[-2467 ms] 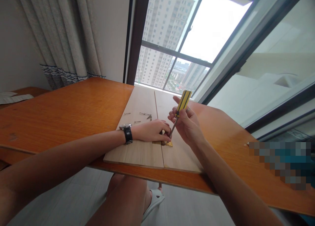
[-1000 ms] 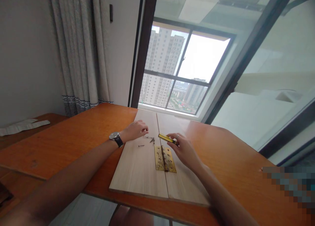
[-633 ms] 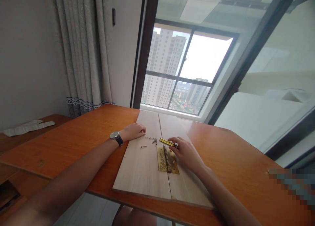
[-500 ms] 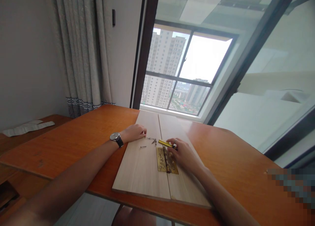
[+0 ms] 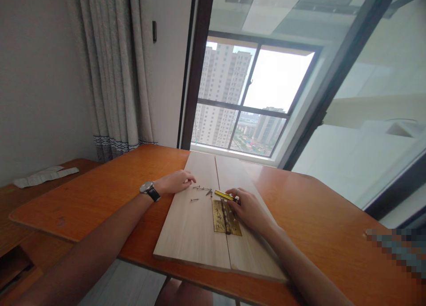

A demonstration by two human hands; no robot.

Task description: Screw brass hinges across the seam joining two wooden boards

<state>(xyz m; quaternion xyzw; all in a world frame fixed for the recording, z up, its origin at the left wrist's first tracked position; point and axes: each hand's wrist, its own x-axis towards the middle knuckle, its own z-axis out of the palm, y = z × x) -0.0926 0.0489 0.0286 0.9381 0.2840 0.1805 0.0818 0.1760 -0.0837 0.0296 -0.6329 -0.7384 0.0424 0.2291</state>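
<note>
My left hand [image 5: 178, 181] hovers at the left edge of the light wooden boards [image 5: 186, 235], its fingers loosely bent and apart, with nothing visible in them. Just beyond its fingertips lie several screws [image 5: 208, 192], and a single screw [image 5: 194, 200] rests nearer to me. My right hand [image 5: 248, 206] is closed around a slim yellow-and-black tool [image 5: 223, 194], whose kind I cannot make out. Below that tool, a brass hinge [image 5: 218, 217] lies unfolded across the seam between the two boards. The right hand partly covers the hinge's right leaf.
The boards lie on an orange-brown wooden table [image 5: 319, 217]. White paper strips [image 5: 46, 177] are on a lower surface at the far left. A grey curtain [image 5: 113, 75] hangs behind, beside a dark-framed window [image 5: 239, 106].
My left hand has drawn slightly left, away from the screws, and its fingers have loosened. The right hand keeps the tool in nearly the same place.
</note>
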